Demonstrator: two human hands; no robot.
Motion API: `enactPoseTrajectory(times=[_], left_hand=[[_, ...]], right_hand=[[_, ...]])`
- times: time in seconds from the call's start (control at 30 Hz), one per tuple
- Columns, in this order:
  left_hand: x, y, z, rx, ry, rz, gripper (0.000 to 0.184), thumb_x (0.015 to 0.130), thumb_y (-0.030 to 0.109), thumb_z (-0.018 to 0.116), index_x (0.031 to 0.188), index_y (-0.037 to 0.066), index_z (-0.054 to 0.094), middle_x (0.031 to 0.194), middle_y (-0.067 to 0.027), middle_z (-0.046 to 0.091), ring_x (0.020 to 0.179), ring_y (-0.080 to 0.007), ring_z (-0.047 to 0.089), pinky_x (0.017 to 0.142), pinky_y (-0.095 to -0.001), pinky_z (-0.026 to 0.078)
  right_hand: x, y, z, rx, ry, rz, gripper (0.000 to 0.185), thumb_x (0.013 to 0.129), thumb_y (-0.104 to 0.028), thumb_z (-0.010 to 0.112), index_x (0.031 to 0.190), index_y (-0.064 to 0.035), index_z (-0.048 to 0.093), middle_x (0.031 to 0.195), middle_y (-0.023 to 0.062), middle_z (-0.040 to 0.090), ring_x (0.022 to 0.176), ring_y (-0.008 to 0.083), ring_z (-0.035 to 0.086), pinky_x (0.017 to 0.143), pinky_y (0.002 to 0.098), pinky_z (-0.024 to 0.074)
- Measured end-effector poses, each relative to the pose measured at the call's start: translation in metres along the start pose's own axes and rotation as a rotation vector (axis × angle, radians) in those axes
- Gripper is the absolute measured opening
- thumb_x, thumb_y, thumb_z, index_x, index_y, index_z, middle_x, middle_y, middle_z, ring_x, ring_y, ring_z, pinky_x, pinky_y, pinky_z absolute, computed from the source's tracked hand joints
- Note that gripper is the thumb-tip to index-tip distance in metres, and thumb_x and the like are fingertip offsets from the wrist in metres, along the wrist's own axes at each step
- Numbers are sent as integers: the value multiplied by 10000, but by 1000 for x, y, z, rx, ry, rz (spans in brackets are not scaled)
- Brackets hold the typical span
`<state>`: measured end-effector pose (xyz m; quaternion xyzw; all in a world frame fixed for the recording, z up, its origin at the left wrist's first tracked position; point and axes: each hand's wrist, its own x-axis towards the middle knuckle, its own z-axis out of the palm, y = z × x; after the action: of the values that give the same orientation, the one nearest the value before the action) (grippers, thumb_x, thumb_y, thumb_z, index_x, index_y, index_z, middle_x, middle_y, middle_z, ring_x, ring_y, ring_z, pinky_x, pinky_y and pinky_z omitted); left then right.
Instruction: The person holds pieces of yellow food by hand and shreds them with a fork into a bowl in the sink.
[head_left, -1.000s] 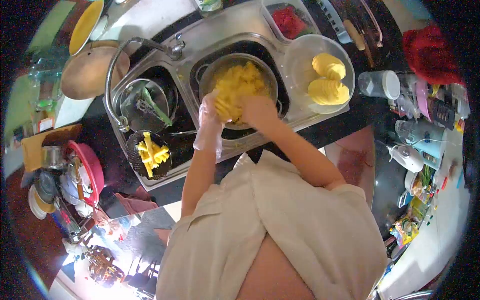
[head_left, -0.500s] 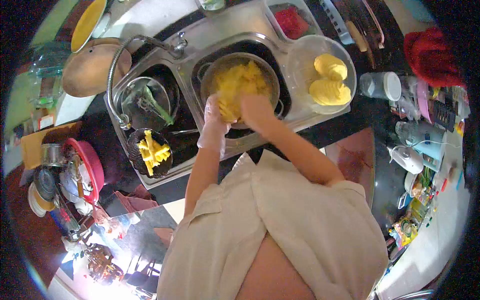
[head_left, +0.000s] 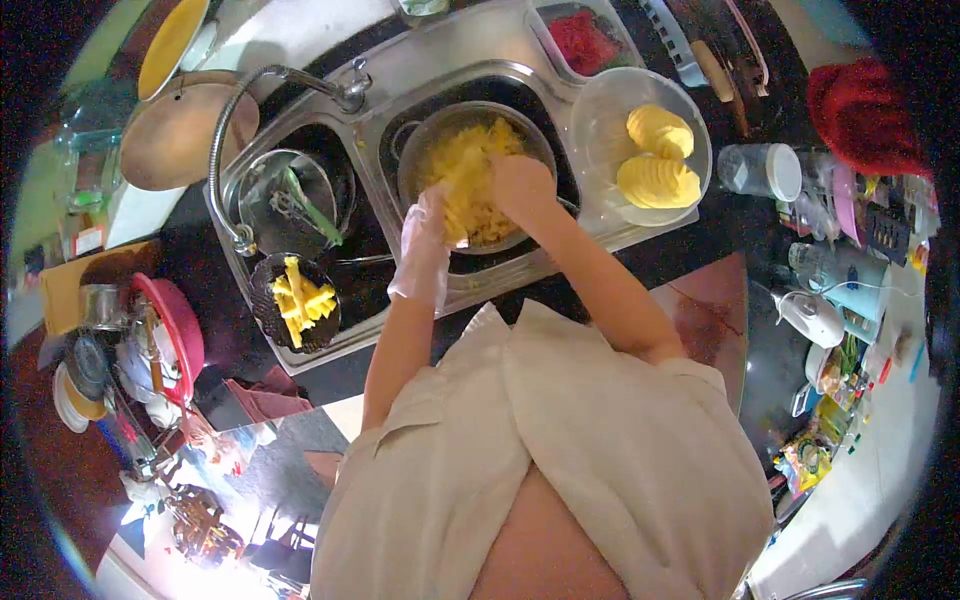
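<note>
A metal pot (head_left: 408,170) sits in the right-hand sink basin, full of yellow shredded pineapple (head_left: 480,150). My left hand (head_left: 425,225), in a clear plastic glove, is at the pot's near left edge, its fingers closed around a yellow pineapple piece (head_left: 456,215). Bare and curled, my right hand (head_left: 523,188) is over the right part of the pot; what its fingers hold, if anything, is hidden. Two peeled pineapples with grooved sides (head_left: 658,184) lie in a white plastic bowl (head_left: 597,125) right of the pot.
In the left basin stands a glass bowl (head_left: 262,215) with a green-handled utensil (head_left: 312,213). A dark basket (head_left: 265,325) holds yellow pineapple strips (head_left: 300,300). The faucet (head_left: 215,150) arches over the left side. A tub of red food (head_left: 585,42) stands behind the white bowl.
My right hand has moved up and a little right, away from my left hand. More of the shredded pineapple shows near the pot's front. My left hand has barely moved.
</note>
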<state>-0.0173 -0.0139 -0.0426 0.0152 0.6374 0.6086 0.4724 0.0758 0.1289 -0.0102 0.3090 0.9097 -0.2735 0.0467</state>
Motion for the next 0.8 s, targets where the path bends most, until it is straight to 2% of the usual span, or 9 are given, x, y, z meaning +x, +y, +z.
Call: enactPoseTrajectory(times=[0.1, 0.2, 0.27, 0.4, 0.47, 0.57, 0.63, 0.73, 0.8], left_hand=[[2, 19, 0, 171, -80, 53, 503, 908, 468, 501, 1163, 36, 526, 1030, -50, 585, 927, -132, 573, 756, -275, 465], [-1, 21, 2, 332, -44, 124, 489, 911, 479, 484, 1126, 45, 554, 977, -43, 585, 896, -118, 563, 744, -268, 460], [11, -10, -5, -74, 52, 12, 484, 905, 496, 475, 1064, 53, 588, 884, -33, 598, 826, -110, 572, 725, -266, 462], [20, 0, 6, -204, 21, -29, 387, 896, 440, 495, 997, 85, 612, 824, -30, 616, 761, -133, 596, 661, -294, 473], [18, 19, 7, -372, -4, -245, 283, 868, 359, 527, 983, 115, 610, 835, -33, 633, 719, -174, 613, 597, -329, 475], [14, 25, 10, -494, -31, -279, 253, 837, 332, 543, 964, 124, 612, 867, -32, 644, 756, -187, 628, 521, -342, 467], [15, 27, 18, -503, -5, -260, 264, 836, 346, 536, 958, 125, 614, 879, -30, 648, 780, -186, 634, 516, -339, 476], [33, 18, 4, -453, -34, -135, 283, 833, 360, 527, 956, 121, 617, 896, -33, 651, 817, -187, 642, 517, -337, 499], [34, 15, -2, -396, -88, -35, 291, 831, 359, 524, 960, 116, 619, 900, -38, 650, 831, -190, 644, 523, -337, 513]], right_hand=[[-8, -6, 9, -14, 91, -80, 176, 827, -146, 483, 905, -43, 603, 821, 197, 645, 758, 348, 639, 674, 449, 505], [-25, -13, 8, -25, -43, -111, 167, 805, -161, 519, 896, -55, 611, 793, 185, 645, 735, 350, 636, 663, 445, 507], [-10, 4, 17, -19, 7, -111, 212, 797, -168, 523, 952, -45, 600, 800, 191, 645, 742, 370, 633, 672, 463, 504], [-22, -20, -3, -37, -97, -48, 233, 800, -159, 511, 992, -49, 585, 809, 206, 642, 758, 385, 630, 680, 485, 497], [-41, -28, -7, 25, -159, -79, 232, 798, -151, 513, 992, -51, 590, 789, 208, 639, 751, 376, 634, 669, 485, 500], [-21, -5, 1, 64, -72, -2, 225, 801, -133, 498, 982, -48, 600, 769, 217, 632, 746, 374, 632, 664, 480, 500], [-16, -4, 4, 85, -19, 59, 242, 806, -134, 494, 1004, -47, 601, 780, 223, 631, 760, 373, 632, 672, 480, 498], [-38, -15, 12, -21, -30, -122, 246, 806, -147, 505, 1010, -48, 601, 785, 228, 629, 770, 346, 638, 676, 476, 498], [-43, -15, 12, 118, -111, -10, 212, 813, -166, 515, 944, -36, 620, 798, 221, 635, 775, 343, 639, 691, 463, 496]])
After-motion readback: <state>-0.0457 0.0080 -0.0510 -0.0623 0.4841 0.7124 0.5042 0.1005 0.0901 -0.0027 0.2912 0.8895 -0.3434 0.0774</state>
